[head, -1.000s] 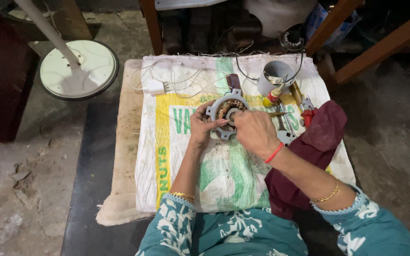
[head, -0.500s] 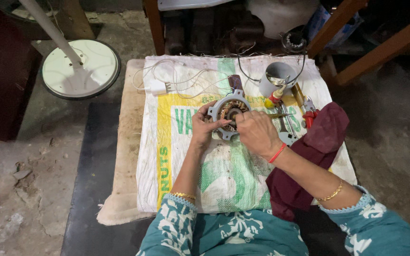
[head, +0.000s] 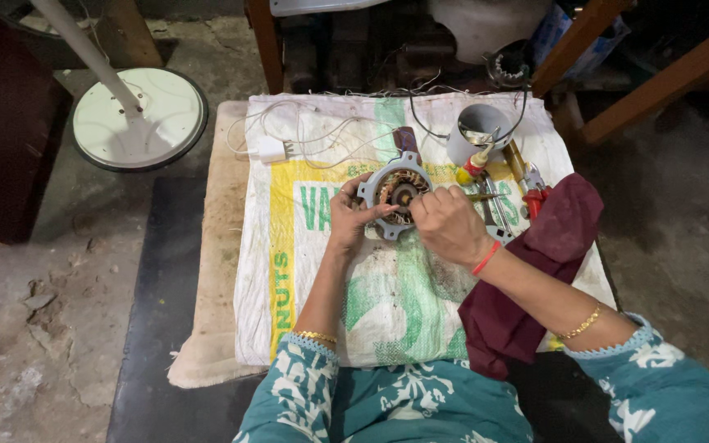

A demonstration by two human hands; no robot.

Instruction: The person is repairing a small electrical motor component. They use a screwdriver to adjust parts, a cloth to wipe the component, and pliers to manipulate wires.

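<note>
I'm steadying the motor (head: pixel 397 194) with my left hand (head: pixel 349 217), fingers pinching its near-left rim so it is sitting flat mid-sack. My right hand (head: pixel 447 223) is curling onto its right edge; whether it grips anything, I cannot tell. The sack (head: pixel 387 303), white with green and yellow print, is padding the counter (head: pixel 215 246).

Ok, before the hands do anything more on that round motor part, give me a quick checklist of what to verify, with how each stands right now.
1. Left hand steadies the motor stator at its left rim: ok.
2. Right hand is on the stator's right side: ok; what its fingertips pinch: cannot tell.
3. Stator rests on the woven sack, not hanging over an edge: ok.
4. Red-handled pliers lie beside the right hand: ok.
5. White plug and cord lie apart from the stator, up left: ok.
6. Maroon cloth lies under the right forearm, off the stator: ok.
</note>
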